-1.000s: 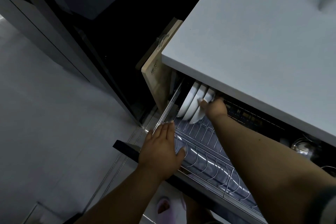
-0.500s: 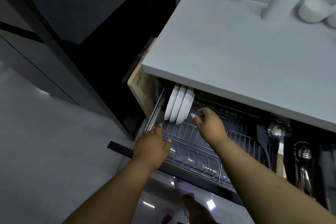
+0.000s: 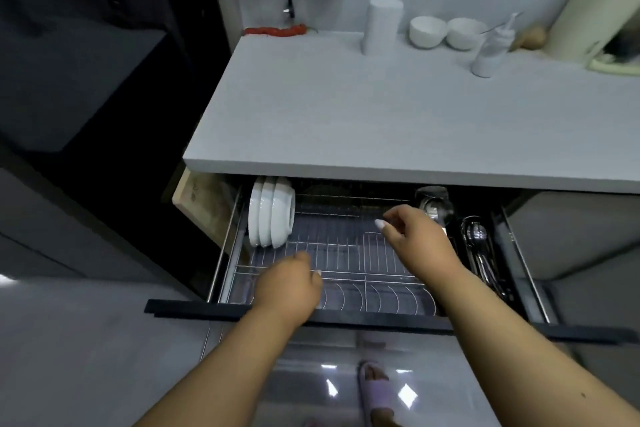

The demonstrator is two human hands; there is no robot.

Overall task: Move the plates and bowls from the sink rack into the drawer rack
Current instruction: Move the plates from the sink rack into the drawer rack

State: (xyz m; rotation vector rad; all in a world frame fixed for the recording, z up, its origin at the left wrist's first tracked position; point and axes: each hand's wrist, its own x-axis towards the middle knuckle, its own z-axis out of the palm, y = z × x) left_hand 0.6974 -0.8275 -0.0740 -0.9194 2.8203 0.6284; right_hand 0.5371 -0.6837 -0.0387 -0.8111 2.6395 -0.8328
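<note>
Now empty: left hand point(image 3: 289, 282) loosely curled, right hand point(image 3: 414, 236) half-open over drawer rack point(image 3: 346, 255). Three plates point(image 3: 271, 217) upright at ten o'clock; slot next dish beside them.

Both hands point(image 3: 349, 260) empty over drawer rack point(image 3: 346, 253) — three plates point(image 3: 270, 215) upright at left end.

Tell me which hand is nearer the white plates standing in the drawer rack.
Left. The left hand hovers just in front of the white plates, slightly to their right; the right hand is farther right, near the cutlery section.
</note>
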